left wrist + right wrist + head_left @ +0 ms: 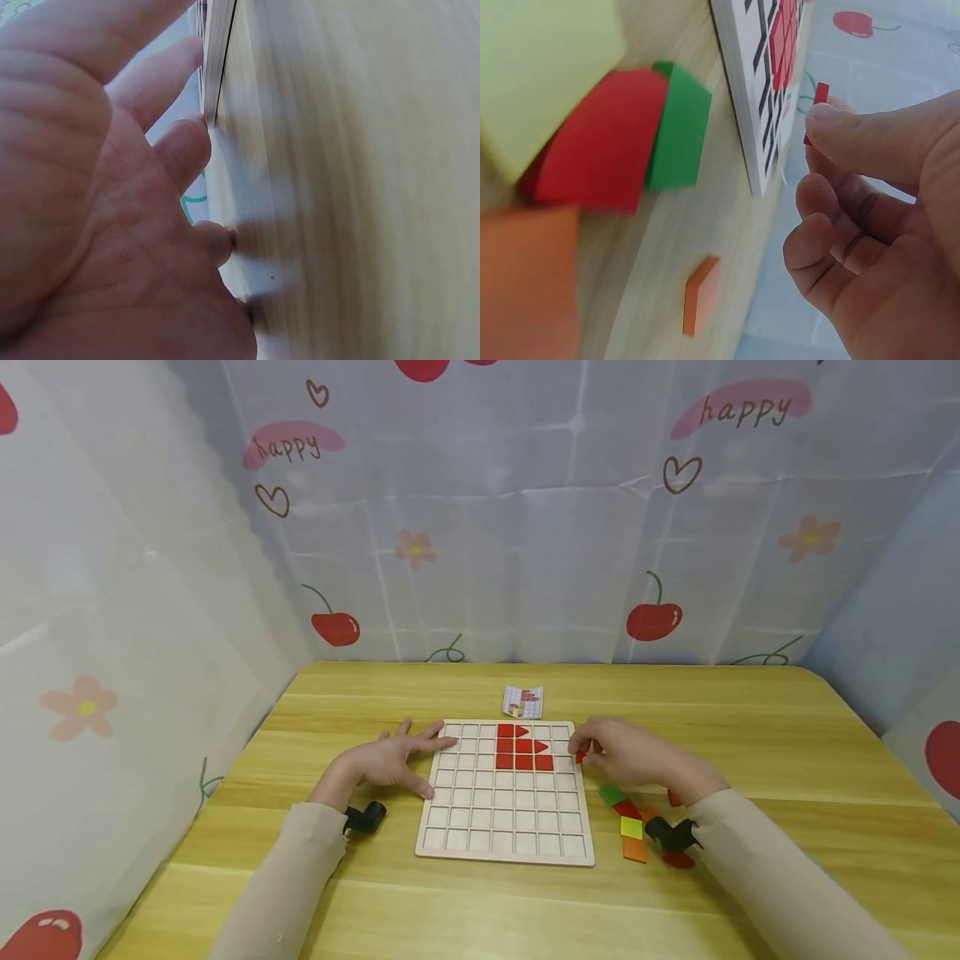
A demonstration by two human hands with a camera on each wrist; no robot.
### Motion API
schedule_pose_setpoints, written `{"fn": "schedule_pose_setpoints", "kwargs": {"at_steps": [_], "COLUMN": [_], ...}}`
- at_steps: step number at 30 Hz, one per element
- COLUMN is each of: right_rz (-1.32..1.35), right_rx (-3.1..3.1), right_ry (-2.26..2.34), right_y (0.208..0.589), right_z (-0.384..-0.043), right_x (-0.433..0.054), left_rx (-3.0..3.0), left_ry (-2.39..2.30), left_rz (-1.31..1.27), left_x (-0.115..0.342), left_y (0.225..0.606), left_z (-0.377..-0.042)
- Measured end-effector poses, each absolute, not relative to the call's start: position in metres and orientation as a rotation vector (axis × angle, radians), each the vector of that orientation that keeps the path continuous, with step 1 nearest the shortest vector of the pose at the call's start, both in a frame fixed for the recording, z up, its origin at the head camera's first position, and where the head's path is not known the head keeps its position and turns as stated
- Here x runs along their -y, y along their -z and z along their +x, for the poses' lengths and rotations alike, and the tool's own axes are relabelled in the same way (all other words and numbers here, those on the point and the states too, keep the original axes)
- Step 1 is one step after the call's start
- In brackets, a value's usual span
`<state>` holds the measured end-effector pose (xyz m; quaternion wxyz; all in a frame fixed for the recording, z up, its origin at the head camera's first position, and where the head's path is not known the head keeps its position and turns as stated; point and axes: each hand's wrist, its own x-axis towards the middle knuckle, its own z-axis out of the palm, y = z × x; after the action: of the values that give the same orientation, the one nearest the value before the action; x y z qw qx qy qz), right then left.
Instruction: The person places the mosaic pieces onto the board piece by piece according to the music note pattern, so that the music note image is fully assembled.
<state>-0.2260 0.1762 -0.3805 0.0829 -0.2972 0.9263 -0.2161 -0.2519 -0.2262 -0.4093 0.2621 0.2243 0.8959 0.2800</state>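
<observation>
1. Pinching a red tile (581,757) btwn thumb & index finger, R hand (630,752) is at gridded board (504,797), right side.
2. L hand (390,760), fingers spread, touches board's left edge.
3. Red pcs (524,746) sit in far rows; loose tiles (632,828) lie on tabletop (487,910), nr R hand.

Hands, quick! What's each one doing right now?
Left hand: open, at the left edge of the board.
Right hand: closed, pinching a red piece.
</observation>
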Motion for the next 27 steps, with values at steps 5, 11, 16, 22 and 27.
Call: {"fn": "schedule_pose_setpoints", "kwargs": {"at_steps": [5, 11, 16, 22, 27], "right_rz": [-0.924, -0.932, -0.923, -0.931, -0.919], "right_rx": [-2.718, -2.722, -2.717, -2.712, -2.718], "right_ry": [0.671, 0.612, 0.589, 0.598, 0.61], "right_y": [0.383, 0.389, 0.39, 0.39, 0.392], "right_z": [-0.231, -0.236, -0.236, -0.234, -0.236], "right_x": [-0.167, -0.158, -0.152, -0.15, -0.149], "left_rx": [-2.424, -2.42, -2.417, -2.418, -2.425], "left_ry": [-0.764, -0.773, -0.776, -0.768, -0.758], "left_rz": [0.592, 0.588, 0.601, 0.609, 0.602], "left_x": [0.226, 0.227, 0.227, 0.227, 0.227], "left_y": [0.409, 0.41, 0.411, 0.411, 0.412], "left_z": [-0.252, -0.253, -0.253, -0.253, -0.254]}}
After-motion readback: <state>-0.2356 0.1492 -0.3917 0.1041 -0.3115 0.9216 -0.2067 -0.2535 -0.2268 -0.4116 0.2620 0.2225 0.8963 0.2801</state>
